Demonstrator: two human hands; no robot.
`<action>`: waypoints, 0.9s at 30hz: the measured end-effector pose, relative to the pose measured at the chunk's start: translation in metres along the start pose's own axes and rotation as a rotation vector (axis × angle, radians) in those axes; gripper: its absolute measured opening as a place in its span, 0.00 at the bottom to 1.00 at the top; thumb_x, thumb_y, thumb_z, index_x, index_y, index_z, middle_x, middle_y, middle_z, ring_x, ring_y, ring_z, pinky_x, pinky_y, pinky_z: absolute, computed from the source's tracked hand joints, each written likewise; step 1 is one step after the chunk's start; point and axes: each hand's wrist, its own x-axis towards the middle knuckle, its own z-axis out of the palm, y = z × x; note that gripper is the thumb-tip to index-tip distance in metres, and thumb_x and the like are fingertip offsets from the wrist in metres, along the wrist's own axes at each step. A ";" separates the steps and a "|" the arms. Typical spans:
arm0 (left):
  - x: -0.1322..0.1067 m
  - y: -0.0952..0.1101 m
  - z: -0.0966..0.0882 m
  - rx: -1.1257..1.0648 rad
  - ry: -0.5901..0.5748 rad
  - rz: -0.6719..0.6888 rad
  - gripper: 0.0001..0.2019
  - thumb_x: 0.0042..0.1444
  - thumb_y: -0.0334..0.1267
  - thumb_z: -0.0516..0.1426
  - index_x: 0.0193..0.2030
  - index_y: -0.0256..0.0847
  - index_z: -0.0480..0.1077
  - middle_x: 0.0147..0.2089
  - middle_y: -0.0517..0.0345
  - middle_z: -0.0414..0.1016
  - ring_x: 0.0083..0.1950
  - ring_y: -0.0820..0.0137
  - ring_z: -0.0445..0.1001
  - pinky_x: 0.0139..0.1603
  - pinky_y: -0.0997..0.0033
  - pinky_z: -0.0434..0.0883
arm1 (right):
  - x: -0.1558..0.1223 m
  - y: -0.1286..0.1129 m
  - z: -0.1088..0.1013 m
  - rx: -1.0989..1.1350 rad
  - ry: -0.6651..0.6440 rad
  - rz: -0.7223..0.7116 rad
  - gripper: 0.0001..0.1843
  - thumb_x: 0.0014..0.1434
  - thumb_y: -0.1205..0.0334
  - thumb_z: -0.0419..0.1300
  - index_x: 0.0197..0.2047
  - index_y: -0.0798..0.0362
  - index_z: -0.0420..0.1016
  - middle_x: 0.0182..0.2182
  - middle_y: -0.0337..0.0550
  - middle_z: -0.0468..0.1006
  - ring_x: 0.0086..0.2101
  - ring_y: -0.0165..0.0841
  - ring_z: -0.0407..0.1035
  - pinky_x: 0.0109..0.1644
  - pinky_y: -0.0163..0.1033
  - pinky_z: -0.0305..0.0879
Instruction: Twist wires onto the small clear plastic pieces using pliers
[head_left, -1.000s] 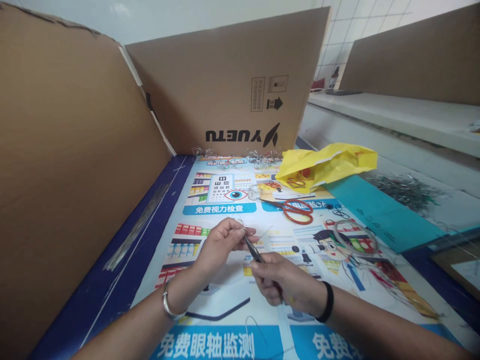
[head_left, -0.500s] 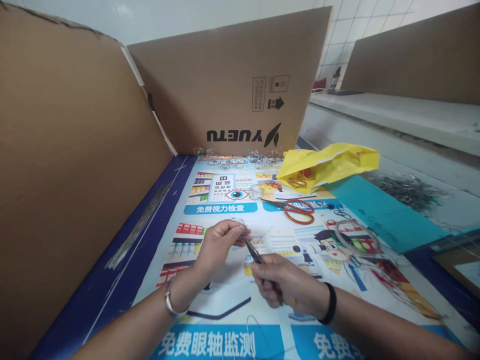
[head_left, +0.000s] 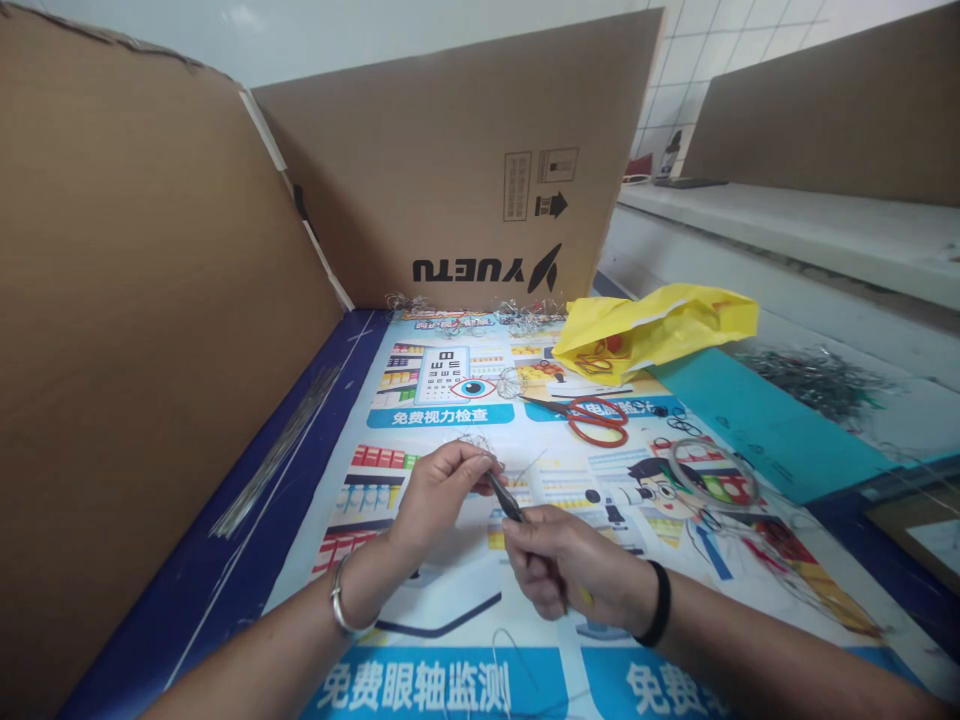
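Note:
My left hand (head_left: 439, 490) pinches a small piece of thin silver wire (head_left: 475, 441) between thumb and fingers, just above the printed poster (head_left: 450, 600) on the table. My right hand (head_left: 566, 570) is closed around slim dark pliers (head_left: 508, 499), whose tip points up-left and meets the wire at my left fingertips. A thin wire end (head_left: 531, 463) sticks out to the right of the pinch. A silver bangle sits on my left wrist and a black band on my right.
Red-handled scissors (head_left: 596, 420) lie beyond my hands, with a yellow plastic bag (head_left: 652, 330) behind them. A wire coil (head_left: 705, 475) rests at right. Cardboard panels (head_left: 150, 330) wall the left and back. Straight wire lengths (head_left: 270, 465) lie at left, wire scraps (head_left: 814, 375) far right.
Both hands stay almost in place; the pliers tip stays at the wire in my left fingers, with only small shifts of the fingers.

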 end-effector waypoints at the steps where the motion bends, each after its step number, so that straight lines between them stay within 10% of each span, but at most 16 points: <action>1: 0.000 0.000 0.000 0.000 0.000 0.006 0.08 0.54 0.39 0.57 0.30 0.35 0.72 0.32 0.54 0.76 0.33 0.71 0.74 0.35 0.72 0.73 | 0.000 0.000 0.000 0.001 -0.007 0.000 0.20 0.52 0.47 0.59 0.23 0.53 0.60 0.14 0.27 0.53 0.13 0.20 0.48 0.15 0.28 0.43; 27: 0.001 -0.003 0.000 0.039 0.016 0.012 0.07 0.54 0.38 0.56 0.30 0.36 0.70 0.31 0.56 0.76 0.28 0.74 0.73 0.32 0.73 0.73 | 0.000 0.001 -0.002 -0.014 -0.071 -0.034 0.22 0.51 0.46 0.61 0.23 0.53 0.58 0.15 0.28 0.54 0.14 0.19 0.48 0.16 0.28 0.43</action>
